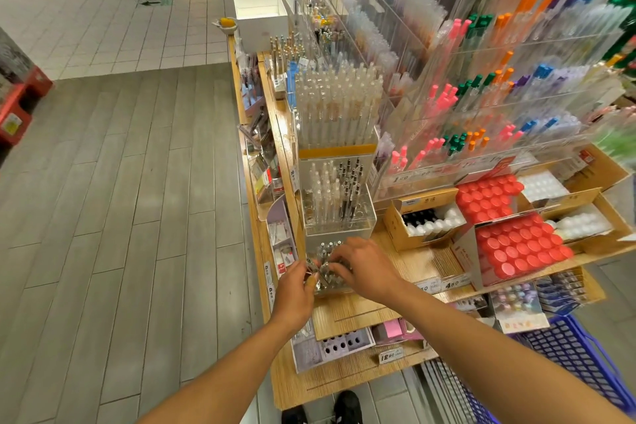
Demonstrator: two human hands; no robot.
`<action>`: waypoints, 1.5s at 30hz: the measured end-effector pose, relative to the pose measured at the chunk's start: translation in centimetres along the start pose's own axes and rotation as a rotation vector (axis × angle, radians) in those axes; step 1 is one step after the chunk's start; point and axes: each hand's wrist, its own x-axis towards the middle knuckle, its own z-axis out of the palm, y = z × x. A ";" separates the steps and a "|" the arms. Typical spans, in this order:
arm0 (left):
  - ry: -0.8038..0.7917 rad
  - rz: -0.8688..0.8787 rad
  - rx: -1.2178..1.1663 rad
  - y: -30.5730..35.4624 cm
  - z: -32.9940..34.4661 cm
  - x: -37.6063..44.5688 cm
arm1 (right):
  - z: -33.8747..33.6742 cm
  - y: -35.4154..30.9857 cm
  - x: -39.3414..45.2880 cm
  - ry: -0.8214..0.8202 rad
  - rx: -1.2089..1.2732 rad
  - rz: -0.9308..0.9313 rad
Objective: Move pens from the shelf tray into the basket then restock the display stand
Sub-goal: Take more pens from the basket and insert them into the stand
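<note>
— Hands first: where are yours?

— Both of yours are down at the lowest tier of the clear acrylic stepped pen display stand [335, 182], at the corner of the light wooden shelf [406, 265]. Your left hand [294, 289] has its fingers curled and pinches a few clear-barrelled pens with silver tips [315, 267], tilted across the front of that tier. Your right hand [366, 267] lies over the same cluster, fingers bent down among the pen tops; whether it actually grips any of them, you cannot tell from this angle.

— And the other pens?

— The upper tiers stand full: frosted white upright pens [339, 107] on the top step, a mix of clear and black-clipped pens [335, 189] on the middle one. The low clear tray [330, 286] under your hands holds the silver-tipped ones, upright apart from those you pinch.

— Where is the basket?

— The blue plastic lattice shopping basket [571, 361] sits low to your right, below the shelf edge and well apart from your hands. What lies inside it is too blurred to name.

— Anything else near?

— Cardboard boxes of red round-capped bottles [519, 248] sit to the right of the stand on the same shelf, with white price tags [452, 284] along its front edge. Behind them rises a clear rack of coloured-cap pens [481, 93].
</note>
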 end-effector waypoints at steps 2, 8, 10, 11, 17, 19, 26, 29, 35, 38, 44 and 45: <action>0.004 0.003 0.033 0.2 0.2 0.1 | 0.0 0.4 -0.4 0.009 0.015 -0.002; 0.042 0.040 0.141 0.4 0.3 0.2 | -0.2 0.9 -1.0 0.049 0.098 0.002; 0.049 0.069 0.178 0.4 0.4 0.1 | -0.1 1.0 -1.1 0.060 0.107 0.004; 0.048 0.075 0.194 0.4 0.4 0.1 | -0.1 1.1 -1.2 0.065 0.109 0.003; 0.023 0.064 0.283 -0.1 0.6 0.1 | 0.3 1.5 -1.5 0.119 0.114 0.012; 0.017 0.049 0.318 -0.2 0.7 0.2 | 0.4 1.9 -1.7 0.157 0.107 0.042; -0.016 -0.043 0.375 -0.1 1.0 1.0 | 0.9 3.6 -3.4 0.255 0.219 0.116; -0.038 -0.083 0.417 -0.3 1.1 1.1 | 1.0 3.7 -3.6 0.278 0.243 0.147; -0.063 -0.098 0.490 -0.2 1.3 1.2 | 1.0 3.9 -3.6 0.296 0.397 0.266; -0.087 -0.083 0.544 0.0 1.5 1.4 | 0.8 4.0 -3.2 0.312 0.470 0.398; -0.147 -0.055 0.619 -0.1 1.4 1.5 | 0.2 4.4 -1.6 0.349 0.577 0.507; -0.153 -0.069 0.619 -0.3 1.4 1.4 | 0.2 4.4 -1.4 0.349 0.587 0.512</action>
